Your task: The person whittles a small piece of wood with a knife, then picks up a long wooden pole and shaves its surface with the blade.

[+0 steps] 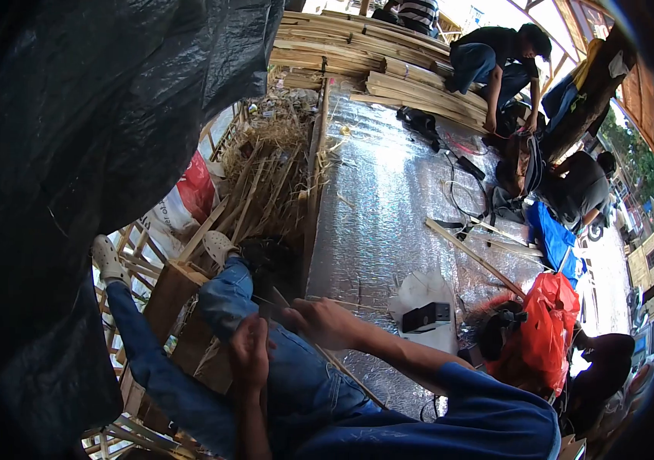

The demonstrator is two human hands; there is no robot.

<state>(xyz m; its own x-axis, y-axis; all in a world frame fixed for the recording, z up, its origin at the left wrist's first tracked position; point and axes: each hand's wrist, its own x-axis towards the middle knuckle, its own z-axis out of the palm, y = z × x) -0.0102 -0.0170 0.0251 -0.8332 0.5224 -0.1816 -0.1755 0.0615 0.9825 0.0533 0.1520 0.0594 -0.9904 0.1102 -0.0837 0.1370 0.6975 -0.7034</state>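
Over my jeans-covered lap, my left hand [249,351] is closed with its fingers curled, at the end of a thin bamboo strip [354,377] that slants across my thigh. Close beside it, my right hand [321,320] is also closed and a little blurred. From its fingers a slim, smeared piece points toward the left hand; I cannot tell what it is. My legs stretch forward in blue jeans [285,360], ending in light clogs [218,247].
Silver foil sheeting [365,230] covers the platform beside me. On it are a black box [426,316], a red plastic bag [547,322] and a blue bag [553,238]. Bamboo slats [419,96] are stacked behind, near a crouching person [499,61]. Black plastic [112,115] hangs at left.
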